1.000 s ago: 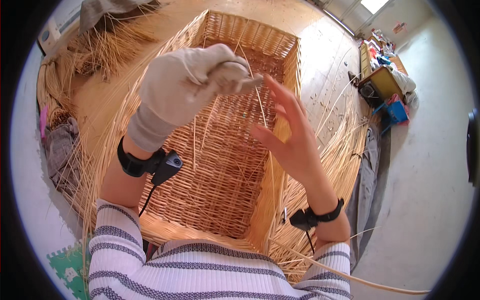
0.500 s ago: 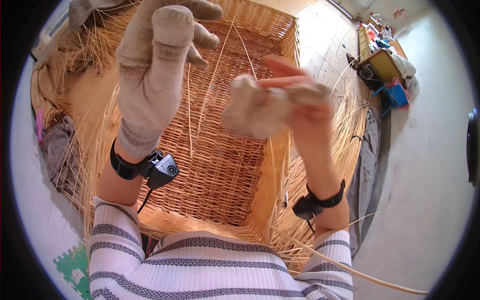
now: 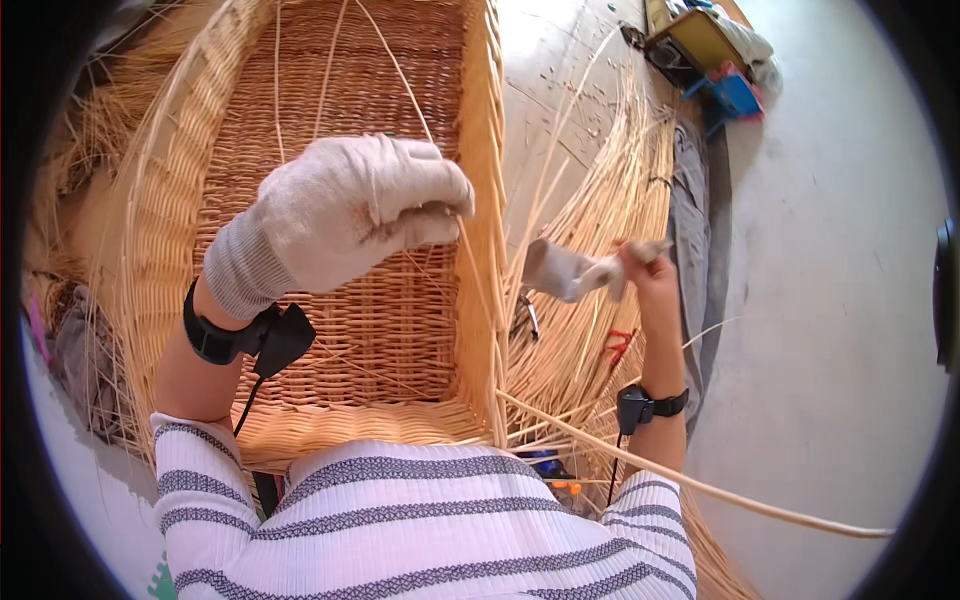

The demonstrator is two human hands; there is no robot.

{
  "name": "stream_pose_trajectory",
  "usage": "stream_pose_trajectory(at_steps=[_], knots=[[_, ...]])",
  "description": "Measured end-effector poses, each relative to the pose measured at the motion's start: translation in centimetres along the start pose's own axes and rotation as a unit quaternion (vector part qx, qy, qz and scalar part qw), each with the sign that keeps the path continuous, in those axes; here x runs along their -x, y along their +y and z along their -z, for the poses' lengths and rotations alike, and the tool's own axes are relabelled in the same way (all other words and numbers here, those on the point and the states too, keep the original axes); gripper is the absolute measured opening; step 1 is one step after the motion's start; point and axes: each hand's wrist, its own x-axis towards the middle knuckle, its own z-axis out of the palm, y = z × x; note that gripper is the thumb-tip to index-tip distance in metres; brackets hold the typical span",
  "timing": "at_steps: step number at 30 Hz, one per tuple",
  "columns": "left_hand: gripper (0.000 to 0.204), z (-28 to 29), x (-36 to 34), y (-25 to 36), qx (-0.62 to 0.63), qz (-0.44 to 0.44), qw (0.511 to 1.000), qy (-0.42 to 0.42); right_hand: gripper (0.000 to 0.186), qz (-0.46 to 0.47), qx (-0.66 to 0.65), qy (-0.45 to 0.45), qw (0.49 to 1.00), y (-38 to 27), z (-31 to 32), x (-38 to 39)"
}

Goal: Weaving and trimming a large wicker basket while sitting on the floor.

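My left hand (image 3: 360, 210), in a soiled pale knit glove, is curled over the long woven wicker basket (image 3: 325, 370) beside thin pale strands (image 3: 400, 75); whether it grips one is hidden. My bare right hand (image 3: 648, 270) is closed on a loose pale glove (image 3: 562, 268), held outside the basket's right wall, above long loose reeds (image 3: 590, 320). Both wrists carry black strapped devices with cables. A thicker reed (image 3: 760, 495) runs from the basket's near right corner across my right forearm.
More loose reeds (image 3: 80, 150) and dark grey cloth (image 3: 85, 370) lie at the left. Grey cloth (image 3: 690, 180) borders the right reed bundle. Farther back stand a yellowish piece of furniture (image 3: 680, 50) and a blue plastic object (image 3: 733, 95). A small red object (image 3: 618, 345) lies among the reeds.
The loose glove and my right hand have moved right, beyond the basket wall. My left hand has lowered and curled its spread fingers. The basket appears farther up and left in the view.
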Motion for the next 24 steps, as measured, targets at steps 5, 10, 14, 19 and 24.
stream_pose_trajectory(at_steps=[5,10,14,19,24], knots=[[0.016,-1.0,0.0,-1.8,-0.012,-0.038,0.999,0.023,0.066,0.166,0.37,-0.012,0.914,-3.4,-2.0,7.8],[0.017,0.6,0.3,-1.6,0.011,0.052,0.998,0.029,0.051,0.298,-0.158,-0.33,0.882,-8.8,-9.8,12.7],[0.035,0.2,0.3,-1.6,0.108,-0.012,0.989,0.096,0.053,0.093,-0.429,-0.299,0.847,-8.8,-14.7,11.2],[0.065,-1.5,-0.7,0.7,0.26,-0.026,0.928,0.266,0.053,0.034,-0.26,-0.257,0.93,-13.2,-18.1,11.6],[0.056,-4.1,-1.5,0.6,0.319,0.085,0.857,0.395,0.098,0.181,-0.099,-0.246,0.947,-11.3,-18.6,12.2]])
